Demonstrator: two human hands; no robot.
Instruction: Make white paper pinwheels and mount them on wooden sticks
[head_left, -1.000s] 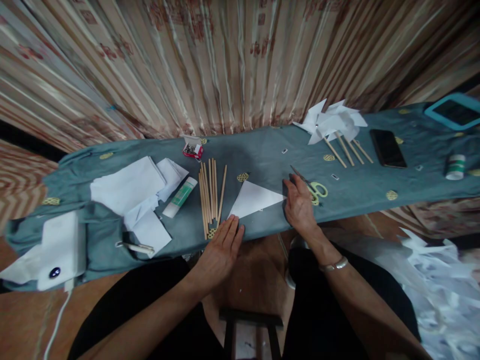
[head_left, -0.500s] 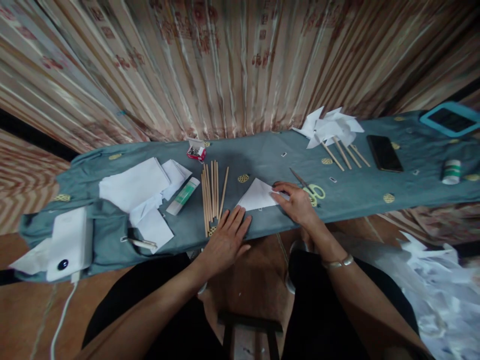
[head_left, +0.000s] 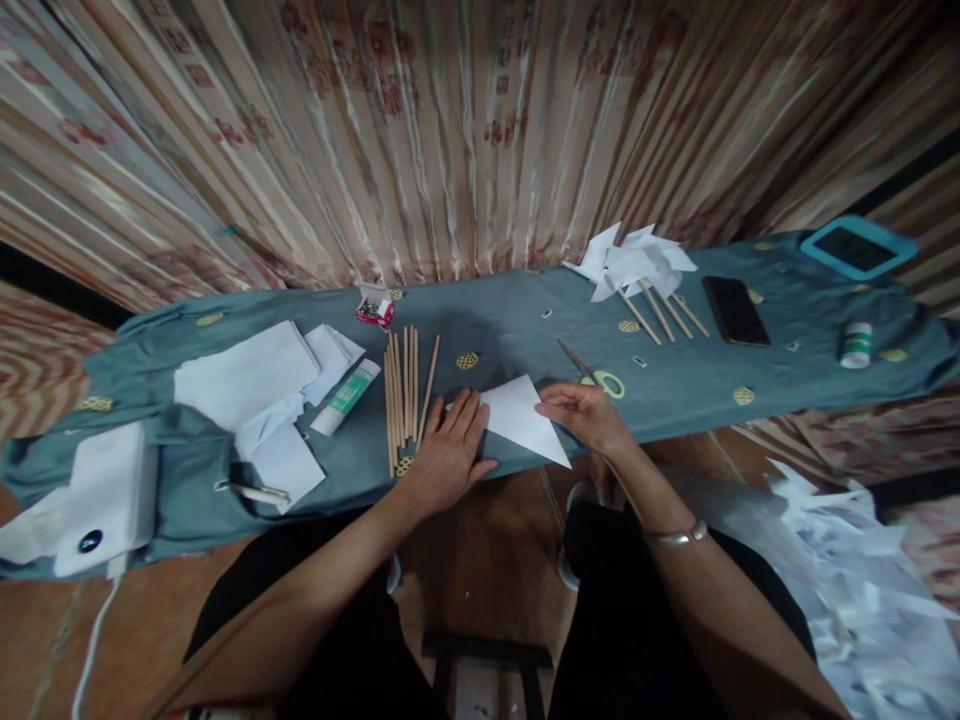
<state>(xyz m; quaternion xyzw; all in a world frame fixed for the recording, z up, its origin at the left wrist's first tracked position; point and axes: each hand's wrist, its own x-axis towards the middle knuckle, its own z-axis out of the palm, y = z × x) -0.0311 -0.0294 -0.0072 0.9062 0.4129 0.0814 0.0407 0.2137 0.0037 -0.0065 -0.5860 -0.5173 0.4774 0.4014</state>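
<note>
A folded triangular sheet of white paper (head_left: 521, 415) lies near the front edge of the cloth-covered table. My left hand (head_left: 448, 452) rests flat with fingers stretched out over the paper's left end, hiding that corner. At the paper's right side, my right hand (head_left: 589, 412) pinches the edge between thumb and fingers. Just behind the right hand are scissors (head_left: 604, 383) with pale green handles, partly covered by it. Several thin wooden sticks (head_left: 405, 390) lie side by side left of the paper, close to my left fingertips.
Left of the sticks are a glue box (head_left: 346, 397), white sheets (head_left: 247, 372) and a red box of pins (head_left: 375, 310). Paper pinwheels (head_left: 637, 262) on sticks, a phone (head_left: 735, 310) and a glue stick (head_left: 856, 345) lie rightward. A white power bank (head_left: 105, 500) sits front left.
The triangle has turned, so a point now reaches toward the front edge at right. My right hand has shifted its hold on the edge. The view has swung slightly right.
</note>
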